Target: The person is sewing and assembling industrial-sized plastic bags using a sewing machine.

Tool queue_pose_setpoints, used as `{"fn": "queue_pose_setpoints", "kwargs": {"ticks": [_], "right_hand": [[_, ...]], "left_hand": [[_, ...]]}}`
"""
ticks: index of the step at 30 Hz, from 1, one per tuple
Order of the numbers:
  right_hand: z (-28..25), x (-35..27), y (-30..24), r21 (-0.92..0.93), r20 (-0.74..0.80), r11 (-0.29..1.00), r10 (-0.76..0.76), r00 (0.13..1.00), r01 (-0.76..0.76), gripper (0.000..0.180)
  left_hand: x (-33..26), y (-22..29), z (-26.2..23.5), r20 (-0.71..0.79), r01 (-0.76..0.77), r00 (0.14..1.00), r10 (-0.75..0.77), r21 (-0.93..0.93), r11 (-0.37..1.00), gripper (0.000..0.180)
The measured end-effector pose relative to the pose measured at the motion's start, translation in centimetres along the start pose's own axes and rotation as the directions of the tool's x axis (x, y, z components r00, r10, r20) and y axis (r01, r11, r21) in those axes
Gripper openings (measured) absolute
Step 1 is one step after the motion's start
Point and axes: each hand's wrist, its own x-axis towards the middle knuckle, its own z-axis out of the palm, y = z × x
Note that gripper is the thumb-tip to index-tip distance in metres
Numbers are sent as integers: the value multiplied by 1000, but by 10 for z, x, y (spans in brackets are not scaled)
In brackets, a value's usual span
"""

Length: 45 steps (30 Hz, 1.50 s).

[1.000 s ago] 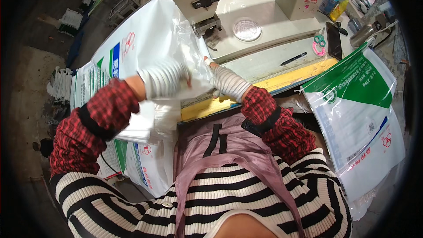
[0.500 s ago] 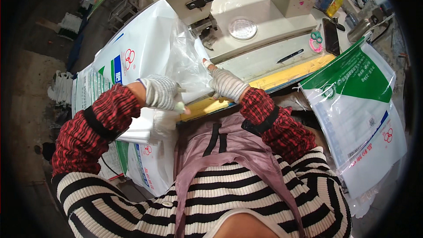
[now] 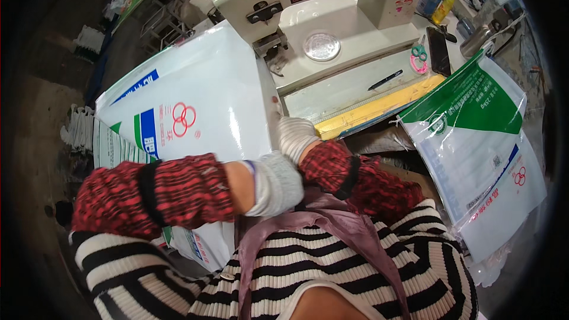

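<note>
A large white woven plastic sack (image 3: 219, 101) with red ring marks and blue and green print lies before the sewing machine (image 3: 355, 12), its left end over a stack of sacks. My right hand (image 3: 296, 137), in a pale knit glove, grips the sack's right edge, the thumb on its upper face. Close below and to the left, my left hand (image 3: 275, 184), gloved in grey-white, is bent in front of my apron (image 3: 332, 225). Its fingers point down and away from view, so what they hold is hidden.
To the right hangs another white and green sack (image 3: 474, 154). On the machine bed are a pen (image 3: 385, 80), green and pink scissors (image 3: 419, 59), a dark phone (image 3: 438, 50) and a round silver plate (image 3: 322, 45). A yellow strip (image 3: 373, 106) edges the table.
My left hand has swung right and toward my body, close to the right hand. The right hand has drawn nearer me, and the sack now lies flatter, its clear crumpled film no longer showing.
</note>
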Motion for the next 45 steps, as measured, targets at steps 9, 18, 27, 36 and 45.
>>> {"fn": "queue_pose_setpoints", "kwargs": {"ticks": [9, 18, 27, 36, 45], "right_hand": [[-49, 62, -30, -416, -137, 908, -18, 990, -41, 40], [-20, 16, -4, -246, 3, 968, -54, 999, 53, 61], [-39, 51, -25, -426, -199, 905, -115, 973, 20, 65], [-1, -15, 17, 29, -14, 999, 21, 1000, -21, 79], [-23, 6, 5, -264, -35, 960, -102, 994, 89, 73]], "left_hand": [[-44, -34, -119, 156, 433, 875, -459, 172, 884, 20], [14, -1, -66, 55, 45, 998, -42, -63, 997, 19], [-27, -11, -76, -41, 221, 970, -238, -248, 943, 23], [28, 30, -17, 11, 154, 988, -156, -265, 952, 30], [-59, -90, -138, 92, 283, 938, -334, 356, 891, 46]]}}
